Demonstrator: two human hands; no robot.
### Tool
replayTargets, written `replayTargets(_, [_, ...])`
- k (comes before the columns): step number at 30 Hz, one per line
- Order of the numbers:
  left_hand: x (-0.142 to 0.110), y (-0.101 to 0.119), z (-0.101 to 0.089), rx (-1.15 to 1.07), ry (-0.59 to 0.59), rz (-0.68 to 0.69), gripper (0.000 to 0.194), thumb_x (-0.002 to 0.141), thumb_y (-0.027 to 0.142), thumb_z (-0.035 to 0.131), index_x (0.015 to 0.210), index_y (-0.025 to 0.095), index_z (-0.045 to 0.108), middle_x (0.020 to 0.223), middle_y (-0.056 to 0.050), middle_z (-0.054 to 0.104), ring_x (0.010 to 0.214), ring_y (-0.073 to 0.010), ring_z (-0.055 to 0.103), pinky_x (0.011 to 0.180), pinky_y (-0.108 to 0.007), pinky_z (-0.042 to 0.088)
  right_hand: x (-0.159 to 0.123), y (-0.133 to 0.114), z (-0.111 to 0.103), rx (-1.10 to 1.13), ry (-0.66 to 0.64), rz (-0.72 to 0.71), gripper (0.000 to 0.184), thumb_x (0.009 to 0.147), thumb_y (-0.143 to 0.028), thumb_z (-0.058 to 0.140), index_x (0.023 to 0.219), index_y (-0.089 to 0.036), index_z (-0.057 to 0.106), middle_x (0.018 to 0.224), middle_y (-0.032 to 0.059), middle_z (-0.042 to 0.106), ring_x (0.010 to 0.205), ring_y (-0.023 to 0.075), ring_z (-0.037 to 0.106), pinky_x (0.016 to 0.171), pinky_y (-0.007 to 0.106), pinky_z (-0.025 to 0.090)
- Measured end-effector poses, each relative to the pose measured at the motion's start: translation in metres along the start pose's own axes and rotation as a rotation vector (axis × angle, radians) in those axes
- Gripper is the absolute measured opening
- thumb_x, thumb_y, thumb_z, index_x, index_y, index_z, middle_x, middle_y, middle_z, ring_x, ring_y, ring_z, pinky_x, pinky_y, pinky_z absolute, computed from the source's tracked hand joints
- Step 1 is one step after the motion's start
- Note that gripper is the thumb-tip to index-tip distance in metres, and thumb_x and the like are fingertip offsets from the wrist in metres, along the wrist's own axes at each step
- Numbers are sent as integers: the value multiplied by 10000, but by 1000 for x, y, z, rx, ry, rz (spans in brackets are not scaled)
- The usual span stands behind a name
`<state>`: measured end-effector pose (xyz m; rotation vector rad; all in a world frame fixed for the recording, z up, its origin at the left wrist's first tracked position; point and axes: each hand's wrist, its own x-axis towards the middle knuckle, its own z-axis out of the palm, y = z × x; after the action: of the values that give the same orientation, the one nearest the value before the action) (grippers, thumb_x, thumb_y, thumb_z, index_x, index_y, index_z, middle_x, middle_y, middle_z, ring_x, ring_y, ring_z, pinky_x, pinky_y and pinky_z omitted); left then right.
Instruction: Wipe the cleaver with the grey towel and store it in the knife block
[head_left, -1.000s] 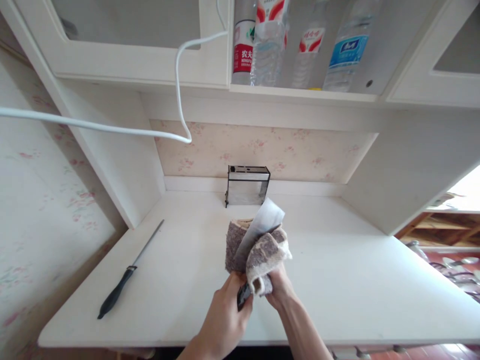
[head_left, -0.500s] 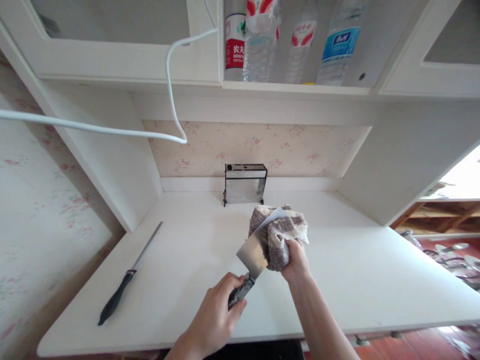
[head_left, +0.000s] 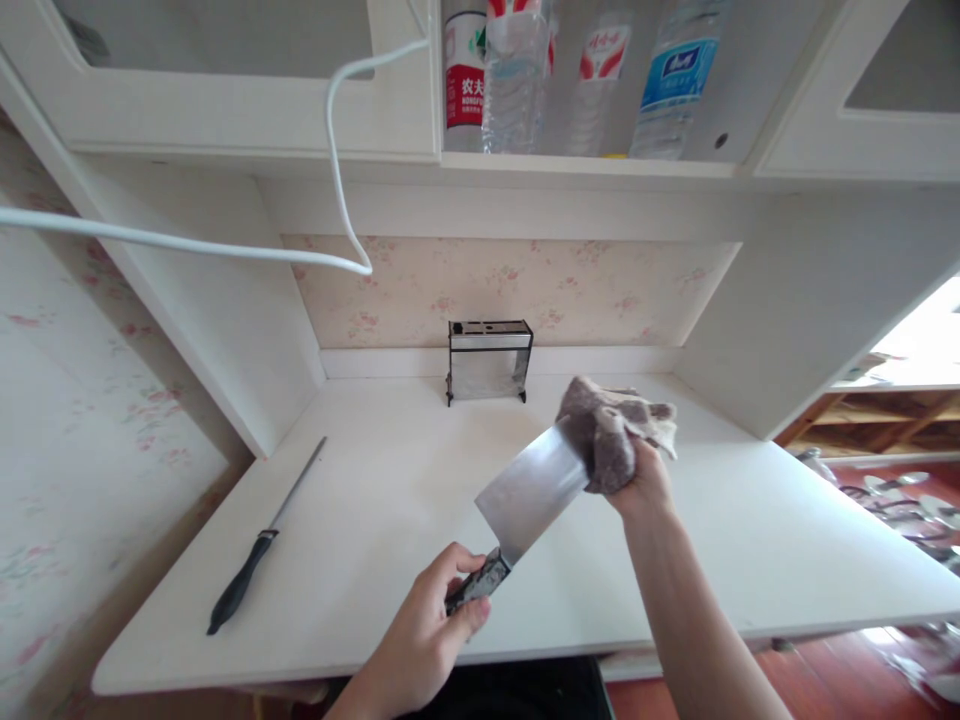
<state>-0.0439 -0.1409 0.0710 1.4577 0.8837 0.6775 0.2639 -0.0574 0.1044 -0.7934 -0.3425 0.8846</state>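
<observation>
A wide-bladed cleaver (head_left: pixel 531 492) is held above the counter, its blade angled up to the right. My left hand (head_left: pixel 429 628) is wrapped round its dark patterned handle. In my right hand (head_left: pixel 643 482) is a bunched brown-and-cream cloth (head_left: pixel 609 430), whose left side covers the blade's far tip. The palm side of my right fingers is hidden by the cloth. On the counter to the left lies a sharpening steel (head_left: pixel 266 540) with a black handle, apart from both hands.
A knife block (head_left: pixel 490 330) with clear sides stands on the white counter (head_left: pixel 360 590) near the back wall. Above, a cabinet shelf holds several plastic bottles (head_left: pixel 514 85). A white cable (head_left: pixel 225 250) hangs across the upper left. Side panels bound the counter's back half.
My right hand has slid the cloth up and right along the blade to its far tip, baring most of the blade. The left hand keeps the cleaver nearly in place.
</observation>
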Motion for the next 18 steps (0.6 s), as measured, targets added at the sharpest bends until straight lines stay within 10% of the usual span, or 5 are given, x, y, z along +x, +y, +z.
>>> replayTargets(3, [-1, -4, -2, -269, -17, -107, 378, 838, 450, 614, 1093, 193, 503, 612, 50, 499, 505, -62, 393, 467, -179, 300, 9, -18, -16, 172, 28, -10, 209, 764, -313, 592, 951, -262, 670, 956, -17, 723, 948, 182, 662, 854, 365, 546])
replayTargets(9, [12, 4, -2, -765, -66, 110, 328, 873, 520, 529, 823, 195, 527, 390, 126, 271, 286, 1, 128, 293, -122, 135, -33, -3, -38, 91, -81, 32, 344, 776, -554, 585, 1038, -344, 659, 1089, -31, 700, 1081, 199, 612, 914, 417, 496])
replayTargets(13, [20, -2, 4, -1081, -209, 165, 267, 812, 422, 666, 824, 191, 534, 516, 114, 381, 258, 44, 119, 248, -88, 156, -60, 18, -35, 87, -127, 163, 426, 724, -674, 574, 963, -339, 683, 1016, -10, 721, 1056, 234, 624, 845, 438, 517])
replayTargets(18, [22, -21, 14, -1298, -346, 84, 272, 929, 350, 462, 733, 168, 513, 447, 104, 365, 195, 30, 105, 200, -88, 106, -80, 33, -9, -2, -191, 239, 381, 659, -659, 646, 808, -313, 703, 843, 8, 729, 888, 259, 671, 730, 422, 551])
